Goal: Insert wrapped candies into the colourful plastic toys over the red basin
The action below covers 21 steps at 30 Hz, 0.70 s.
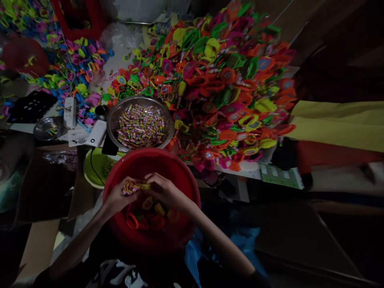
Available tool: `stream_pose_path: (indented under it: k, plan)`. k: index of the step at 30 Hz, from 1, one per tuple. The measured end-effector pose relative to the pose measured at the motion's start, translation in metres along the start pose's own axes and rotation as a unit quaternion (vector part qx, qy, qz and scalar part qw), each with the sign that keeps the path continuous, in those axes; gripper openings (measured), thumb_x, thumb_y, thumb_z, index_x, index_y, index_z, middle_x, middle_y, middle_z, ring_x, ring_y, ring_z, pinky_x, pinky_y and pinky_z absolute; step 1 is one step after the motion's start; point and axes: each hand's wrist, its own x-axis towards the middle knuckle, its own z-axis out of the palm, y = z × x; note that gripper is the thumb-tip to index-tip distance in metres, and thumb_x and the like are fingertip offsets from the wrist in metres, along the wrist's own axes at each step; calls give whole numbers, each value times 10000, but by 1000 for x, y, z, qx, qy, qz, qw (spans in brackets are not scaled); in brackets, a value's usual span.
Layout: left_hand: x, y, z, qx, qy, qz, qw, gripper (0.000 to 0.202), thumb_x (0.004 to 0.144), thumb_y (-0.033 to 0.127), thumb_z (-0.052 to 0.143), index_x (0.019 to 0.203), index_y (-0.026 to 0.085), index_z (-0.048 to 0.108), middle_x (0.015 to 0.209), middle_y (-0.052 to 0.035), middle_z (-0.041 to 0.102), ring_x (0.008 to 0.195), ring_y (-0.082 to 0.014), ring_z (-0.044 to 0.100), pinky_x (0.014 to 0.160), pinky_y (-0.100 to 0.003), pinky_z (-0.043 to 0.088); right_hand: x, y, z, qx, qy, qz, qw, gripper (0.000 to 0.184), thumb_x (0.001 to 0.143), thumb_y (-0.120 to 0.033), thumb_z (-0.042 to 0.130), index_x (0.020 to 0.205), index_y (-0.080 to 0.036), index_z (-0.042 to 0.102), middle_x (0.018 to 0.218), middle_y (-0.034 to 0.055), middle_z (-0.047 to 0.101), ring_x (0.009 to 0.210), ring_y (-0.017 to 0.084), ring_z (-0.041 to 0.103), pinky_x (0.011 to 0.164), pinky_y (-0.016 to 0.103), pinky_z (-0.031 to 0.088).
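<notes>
Over the red basin [183, 188], the left hand [118, 197] cups a bunch of small wrapped candies [132, 186] in a closed grip. The right hand [163, 190] touches the same bunch, its fingers pinched on a yellow piece [145, 186]. Plastic toys [147, 214] lie in the basin just below.

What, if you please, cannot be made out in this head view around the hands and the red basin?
- Left hand: holds small wrapped pieces; their print is too small and dim.
- Right hand: its fingertips meet the same pieces; whether it pinches one is hidden.
- Red basin: the coloured parts inside are dark and partly covered by both hands.
- Steel bowl: contents too small to identify.
</notes>
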Motion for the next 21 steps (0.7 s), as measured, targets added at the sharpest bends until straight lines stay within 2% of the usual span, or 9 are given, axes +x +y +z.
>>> stream_pose_path:
  k: [4,7,9,12,16,21]
  plan:
    - [0,-2,1,-37,-3,-23,999,328,677,293,695,925,150,535,899,-42,658,807,-151,612,740,-242,477,0,-4,2,7,40,-10,999,156,859,-223,609,992,-203,529,1018,61,597,985,160,562,858,301,466]
    - [-1,2,1,-26,-23,-14,999,319,704,305,680,946,149,542,888,-35,645,804,-148,605,733,-237,472,-2,-8,3,10,60,-12,998,159,876,-238,586,1009,-197,510,1070,81,582,1060,180,541,887,322,458]
    - [-1,6,2,2,-20,6,1000,315,721,298,664,976,152,551,942,-43,636,858,-154,599,769,-241,467,-3,-11,0,7,60,-8,998,143,896,-237,551,1018,-193,492,1045,81,577,996,167,566,834,297,475]
    - [-3,13,1,52,2,32,998,251,734,290,645,927,156,558,921,-33,617,850,-151,586,767,-233,458,-3,-17,-7,-27,34,-18,999,110,911,-235,524,1008,-193,493,918,51,571,843,143,568,748,271,477]
    - [-8,20,0,101,5,6,995,237,749,339,643,880,161,558,808,-7,608,748,-142,574,686,-223,454,-2,-28,-18,-90,-37,-23,995,131,936,-269,476,1037,-186,483,945,70,558,871,168,560,730,285,477]
    - [-13,26,0,142,27,-10,989,244,779,381,629,899,178,568,831,-6,645,783,-168,609,700,-244,471,-1,-38,-21,-150,-84,10,985,148,956,-306,417,1002,-174,465,920,73,539,814,174,544,690,289,460]
